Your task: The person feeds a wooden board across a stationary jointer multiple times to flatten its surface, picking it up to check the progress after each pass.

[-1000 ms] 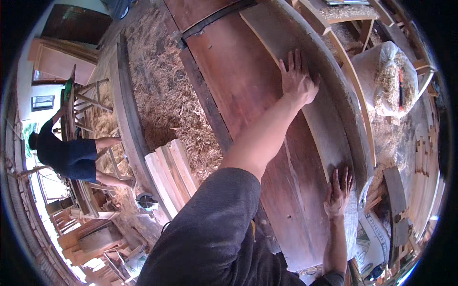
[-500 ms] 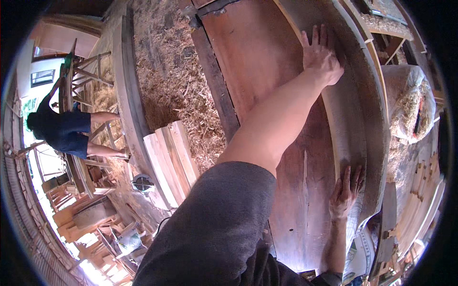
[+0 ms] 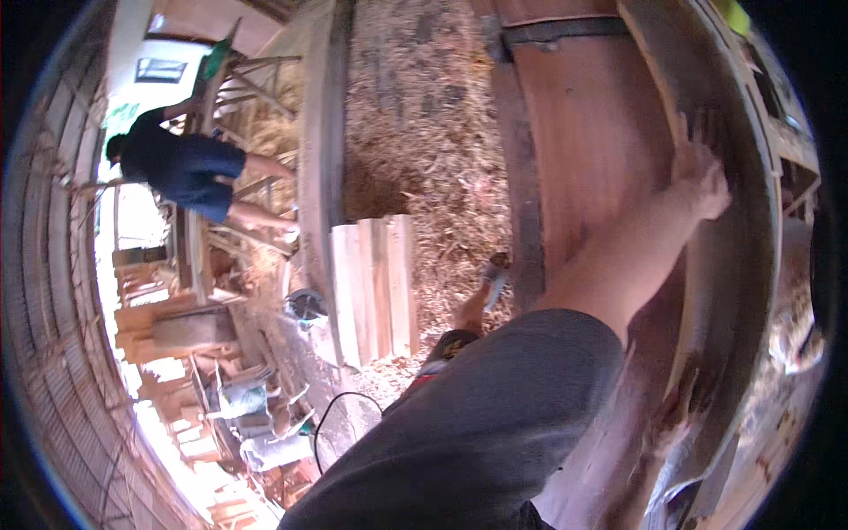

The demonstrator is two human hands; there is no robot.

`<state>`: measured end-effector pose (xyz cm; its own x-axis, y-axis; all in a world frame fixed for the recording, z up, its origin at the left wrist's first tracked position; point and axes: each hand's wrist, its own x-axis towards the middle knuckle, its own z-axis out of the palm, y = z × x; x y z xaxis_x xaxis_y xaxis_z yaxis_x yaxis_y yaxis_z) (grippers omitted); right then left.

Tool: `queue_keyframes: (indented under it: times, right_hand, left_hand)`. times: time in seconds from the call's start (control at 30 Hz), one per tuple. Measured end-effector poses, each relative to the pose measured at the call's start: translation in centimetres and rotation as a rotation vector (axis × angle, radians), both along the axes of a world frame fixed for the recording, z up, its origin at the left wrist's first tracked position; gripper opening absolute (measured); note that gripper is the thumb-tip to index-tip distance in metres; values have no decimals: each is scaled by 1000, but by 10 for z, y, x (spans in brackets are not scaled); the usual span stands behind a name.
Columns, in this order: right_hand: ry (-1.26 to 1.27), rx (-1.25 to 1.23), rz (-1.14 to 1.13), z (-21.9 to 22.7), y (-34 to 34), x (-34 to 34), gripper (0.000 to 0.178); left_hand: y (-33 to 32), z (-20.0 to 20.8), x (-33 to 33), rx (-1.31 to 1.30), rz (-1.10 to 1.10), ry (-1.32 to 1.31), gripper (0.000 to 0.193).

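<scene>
My left hand (image 3: 700, 177) lies with fingers stretched out on a long dark brown plank (image 3: 729, 256), near its pale left edge. Closer to me, my right hand (image 3: 673, 426) rests on the same plank. It is blurred, but its fingers look extended and flat. Neither hand grips anything. Left of the plank, and partly covered by my left arm, is a wide reddish-brown wooden slab (image 3: 583, 150).
Pale boards (image 3: 374, 287) lie in a stack to the left, beside a long beam (image 3: 322, 141). Wood shavings (image 3: 424, 132) cover the ground. A round power tool (image 3: 306, 306) sits near the beam. Another person (image 3: 181, 163) stands at a trestle further left.
The view has swung left, so everything sits further right in it. Both hands stay on the plank. My lower leg and foot now show beside the slab.
</scene>
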<state>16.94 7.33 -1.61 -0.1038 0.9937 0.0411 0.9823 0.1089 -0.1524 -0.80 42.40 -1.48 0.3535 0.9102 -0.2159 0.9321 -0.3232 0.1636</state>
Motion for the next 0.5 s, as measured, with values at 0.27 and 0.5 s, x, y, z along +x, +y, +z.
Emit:
queue_keyframes:
  times: [0.27, 0.5]
  right_hand:
    - [-58, 88, 31, -1, 19, -24, 50]
    - [-136, 97, 12, -6, 35, -4, 52]
  left_hand:
    - [13, -20, -23, 152, 81, -197, 74]
    - [32, -13, 6, 204, 145, -534, 72]
